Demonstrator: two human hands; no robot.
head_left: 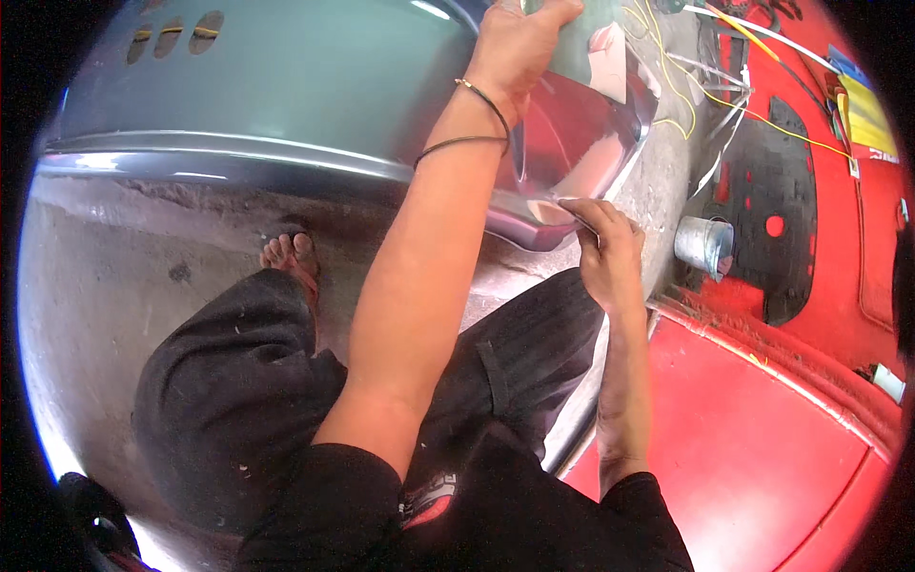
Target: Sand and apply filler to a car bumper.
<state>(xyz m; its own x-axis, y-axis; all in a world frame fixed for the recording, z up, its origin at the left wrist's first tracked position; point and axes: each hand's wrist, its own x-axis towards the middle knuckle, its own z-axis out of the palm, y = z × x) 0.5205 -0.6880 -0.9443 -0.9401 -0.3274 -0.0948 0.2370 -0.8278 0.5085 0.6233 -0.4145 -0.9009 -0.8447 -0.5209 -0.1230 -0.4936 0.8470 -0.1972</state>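
In front of me is a grey-green car body panel (315, 86) with a dark purplish bumper corner (543, 217) at its right end. My left hand (519, 48) rests near the top of the panel, its thumb stretched to the right; the other fingers are largely cut off by the upper edge. Lower down, my right hand (612, 253) pinches a thin grey sheet, apparently sandpaper (579, 219), against the bumper's lower corner. A pale, dull patch (593, 172) marks the bumper above those fingers. Pinkish-white paper (607, 62) hangs right of my left hand.
A whitish bucket (703, 246) stands right of my right hand. Yellow cord (688, 95) winds across the floor behind the bumper. A large red panel (734, 439) lies close to my right forearm. My bare foot (291, 255) is on the concrete under the car's edge.
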